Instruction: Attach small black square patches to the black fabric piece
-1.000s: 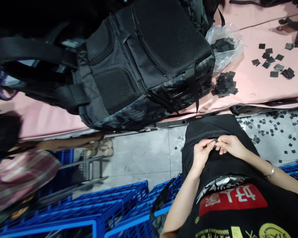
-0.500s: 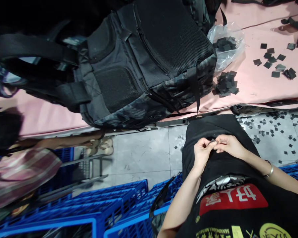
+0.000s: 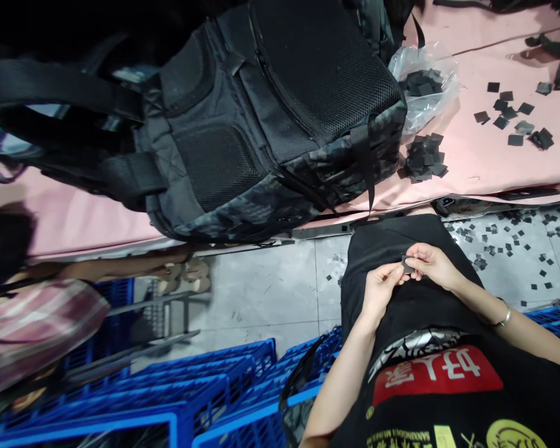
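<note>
Over the black cloth on my lap, my left hand (image 3: 381, 287) and my right hand (image 3: 433, 264) meet fingertip to fingertip. Between them is a small dark square piece (image 3: 407, 264), pinched by the right thumb and fingers. The left thumb and forefinger are pressed together at the piece's left edge; whether they hold a second piece is hidden. On the table ahead lies a black backpack (image 3: 289, 130) with mesh padding and camouflage sides. Beside it are a heap of similar dark squares (image 3: 424, 158) and a clear plastic bag (image 3: 430, 112) with more inside.
The pink-covered table (image 3: 476, 162) also bears scattered squares (image 3: 508, 112) at right. Many dark bits (image 3: 494, 239) litter the tiled floor. Blue plastic crates (image 3: 224, 398) stand close on my left. Another person in a plaid garment (image 3: 51, 323) sits at far left.
My hands have shifted slightly; the dark square now shows more fully, at the right fingers instead of above the left fingertips. The backpack has stayed in place.
</note>
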Demonstrator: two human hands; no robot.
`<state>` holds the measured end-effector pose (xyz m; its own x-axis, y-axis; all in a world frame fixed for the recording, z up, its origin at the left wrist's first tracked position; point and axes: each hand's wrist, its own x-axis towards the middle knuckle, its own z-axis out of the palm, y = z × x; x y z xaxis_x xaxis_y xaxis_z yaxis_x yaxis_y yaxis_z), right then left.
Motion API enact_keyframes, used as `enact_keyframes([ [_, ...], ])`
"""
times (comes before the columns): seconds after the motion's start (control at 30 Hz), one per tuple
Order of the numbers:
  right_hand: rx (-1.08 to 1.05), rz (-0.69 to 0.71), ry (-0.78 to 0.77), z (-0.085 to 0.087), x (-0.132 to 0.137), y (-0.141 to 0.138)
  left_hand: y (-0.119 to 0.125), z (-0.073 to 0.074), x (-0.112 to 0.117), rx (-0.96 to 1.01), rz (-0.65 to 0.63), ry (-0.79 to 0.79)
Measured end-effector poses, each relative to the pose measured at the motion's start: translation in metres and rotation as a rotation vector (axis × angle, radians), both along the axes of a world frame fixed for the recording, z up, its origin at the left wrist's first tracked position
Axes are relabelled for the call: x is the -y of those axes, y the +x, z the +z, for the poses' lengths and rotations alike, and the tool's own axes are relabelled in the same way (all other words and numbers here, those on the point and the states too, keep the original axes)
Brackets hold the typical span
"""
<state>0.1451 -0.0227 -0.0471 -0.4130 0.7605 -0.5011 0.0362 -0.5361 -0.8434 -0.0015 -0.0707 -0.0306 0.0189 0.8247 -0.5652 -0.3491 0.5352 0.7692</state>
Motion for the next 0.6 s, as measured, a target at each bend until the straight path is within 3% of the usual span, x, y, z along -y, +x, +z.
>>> enact_keyframes([
  [0.2, 0.027, 0.009, 0.014, 0.0003, -0.0024, 0.0013, -0.0044, -0.0018, 0.0002, 0.168, 0.052, -0.127],
  [0.6, 0.066, 0.015, 0.063, 0.0009, -0.0007, 0.0017, -0.0072, 0.001, -0.003, 0.197, 0.043, -0.218],
])
